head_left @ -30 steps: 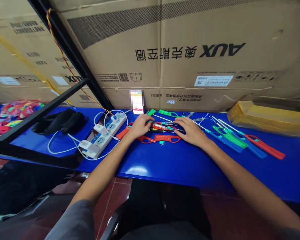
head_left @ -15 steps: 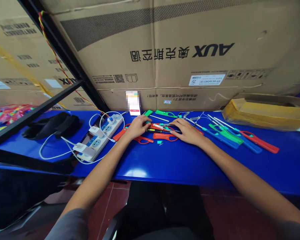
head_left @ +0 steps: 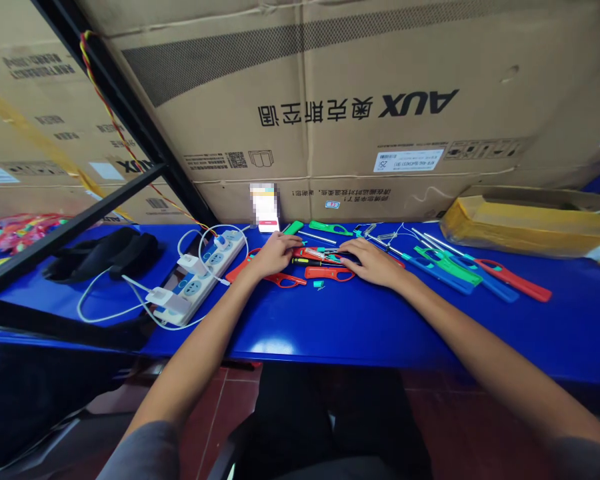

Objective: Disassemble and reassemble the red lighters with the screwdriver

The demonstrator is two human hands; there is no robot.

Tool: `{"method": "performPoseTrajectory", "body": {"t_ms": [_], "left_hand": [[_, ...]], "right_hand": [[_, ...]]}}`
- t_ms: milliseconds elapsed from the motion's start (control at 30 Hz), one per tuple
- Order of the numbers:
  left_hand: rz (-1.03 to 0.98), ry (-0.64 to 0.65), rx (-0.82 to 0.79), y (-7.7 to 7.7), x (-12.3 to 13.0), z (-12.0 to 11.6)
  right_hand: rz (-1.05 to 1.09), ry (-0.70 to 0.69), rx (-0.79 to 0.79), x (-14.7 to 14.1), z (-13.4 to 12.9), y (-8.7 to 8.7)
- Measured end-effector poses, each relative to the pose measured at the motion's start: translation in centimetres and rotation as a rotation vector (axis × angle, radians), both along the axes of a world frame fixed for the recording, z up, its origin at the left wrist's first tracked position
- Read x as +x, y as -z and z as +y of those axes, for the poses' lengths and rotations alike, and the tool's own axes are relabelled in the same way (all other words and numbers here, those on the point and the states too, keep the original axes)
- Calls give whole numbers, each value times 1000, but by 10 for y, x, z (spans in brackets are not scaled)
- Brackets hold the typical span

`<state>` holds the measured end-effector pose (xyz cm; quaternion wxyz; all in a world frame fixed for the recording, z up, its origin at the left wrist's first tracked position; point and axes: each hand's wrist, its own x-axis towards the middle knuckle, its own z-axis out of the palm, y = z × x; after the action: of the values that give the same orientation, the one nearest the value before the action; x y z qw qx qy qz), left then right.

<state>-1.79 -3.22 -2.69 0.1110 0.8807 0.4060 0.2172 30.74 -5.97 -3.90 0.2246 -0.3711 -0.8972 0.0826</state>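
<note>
Red handle (head_left: 323,273) stays between curved left hand (head_left: 277,254) and right hand (head_left: 373,261); whether pinching, I cannot tell; little progress, it seems.

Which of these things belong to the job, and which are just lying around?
Probably the job's, near the left hand and right hand: red handle parts, yellow-black screwdriver, teal piece, rod-tipped handles.
Seemingly just lying about: phone, power strip, yellow box.

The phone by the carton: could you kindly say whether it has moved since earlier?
No; the phone keeps its place, below and right of the QR code printed on the carton.
</note>
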Motion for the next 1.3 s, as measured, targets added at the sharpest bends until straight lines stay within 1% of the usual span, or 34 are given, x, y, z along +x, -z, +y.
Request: {"method": "performPoseTrajectory", "body": {"t_ms": [100,233,300,367,433,500,567,700,867,967,1067,1133,1200,1300], "left_hand": [[-41,-28,31,1,0,0],[-65,-147,115,0,-3,3],[-57,-172,127,-2,-6,4],[-49,-173,129,-3,-8,4],[-36,-166,134,-2,-9,4],[-9,-161,137,1,-8,5],[14,-185,132,6,-6,7],[13,-255,116,16,1,16],[-18,-277,97,21,5,26],[-55,-299,95,23,5,28],[-96,-304,92,24,5,27],[-129,-299,87,24,7,25],[-172,-295,76,23,9,23],[-269,-305,59,17,12,18]], "right_hand": [[-3,0,10,-1,0,-1],[-7,66,65,-10,7,-9],[-74,92,83,-19,16,-16],[-151,146,36,-29,28,-22],[-170,174,11,-39,43,-26],[-173,205,-8,-49,56,-27],[-168,231,-33,-55,65,-25],[-107,266,-67,-57,71,-24],[60,319,-94,-41,63,-28],[229,310,-129,-29,58,-27],[665,223,-285,-22,56,-23],[864,182,-390,-21,56,-20],[942,165,-446,-22,57,-18],[955,133,-453,-27,55,-18]]}}
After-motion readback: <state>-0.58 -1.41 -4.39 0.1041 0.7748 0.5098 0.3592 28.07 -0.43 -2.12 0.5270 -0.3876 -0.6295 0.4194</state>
